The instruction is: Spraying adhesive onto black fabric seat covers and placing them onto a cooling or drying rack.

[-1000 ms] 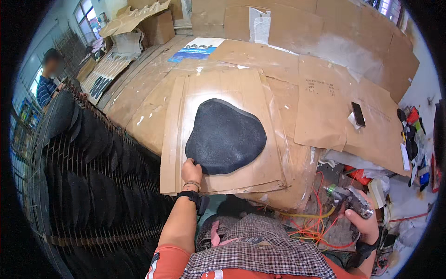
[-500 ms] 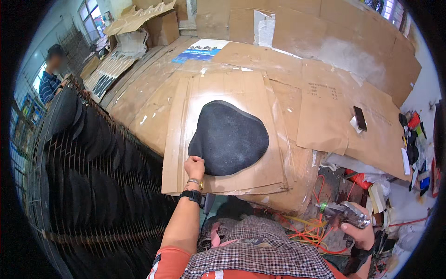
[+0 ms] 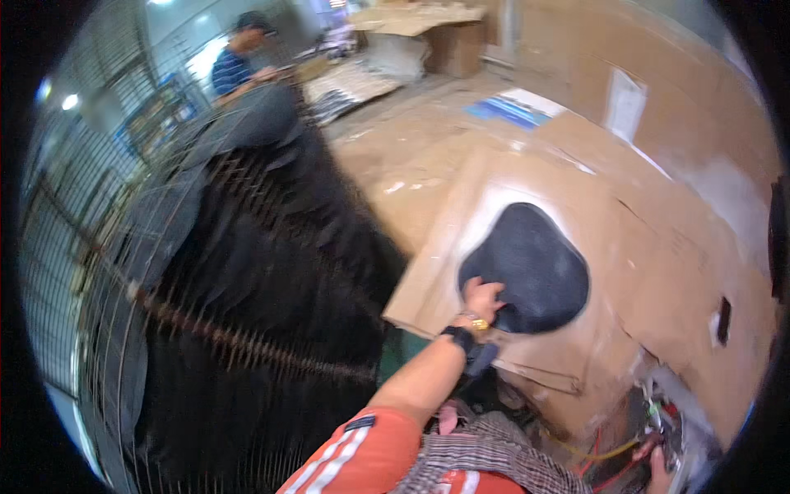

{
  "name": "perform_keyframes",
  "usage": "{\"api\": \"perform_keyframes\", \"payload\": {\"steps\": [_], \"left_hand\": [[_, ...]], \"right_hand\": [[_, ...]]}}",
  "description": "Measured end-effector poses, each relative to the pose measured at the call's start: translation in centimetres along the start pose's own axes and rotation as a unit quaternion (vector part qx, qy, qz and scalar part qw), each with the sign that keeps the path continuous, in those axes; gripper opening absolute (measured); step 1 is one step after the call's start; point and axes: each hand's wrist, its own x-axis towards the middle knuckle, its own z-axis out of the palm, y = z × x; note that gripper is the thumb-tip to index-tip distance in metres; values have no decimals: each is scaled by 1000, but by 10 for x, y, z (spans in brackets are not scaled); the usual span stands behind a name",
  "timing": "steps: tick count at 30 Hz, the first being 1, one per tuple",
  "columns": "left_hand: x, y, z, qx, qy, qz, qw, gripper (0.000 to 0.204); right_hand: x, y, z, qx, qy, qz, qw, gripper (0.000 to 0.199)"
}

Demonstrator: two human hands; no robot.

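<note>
A black, rounded-triangular pad, shaped like a saddle cover, lies flat on a cardboard sheet. My left hand is at the pad's lower left edge, its fingers bent around that edge; the wrist wears a watch and a black band. Low at the right, my right hand is closed around a spray gun; blur and the picture's rim hide part of the hand and gun.
To the left stands a wire rack hung with several black pads. A person is behind it. Cardboard covers the table and back wall. A phone lies at the right; a yellow hose runs below.
The view has swung left, so the pad and table now appear farther right. My left hand stays at the pad's edge, its fingers more spread. The spray gun remains in my right hand.
</note>
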Motion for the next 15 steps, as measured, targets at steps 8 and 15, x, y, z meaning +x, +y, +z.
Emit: {"api": "perform_keyframes", "payload": {"steps": [8,15], "left_hand": [[-38,200,139,-251,-162,41,954,26],[-104,348,173,-303,-233,209,900,13]], "right_hand": [[52,29,34,19,-61,77,995,26],[97,27,67,25,-193,28,980,38]]}}
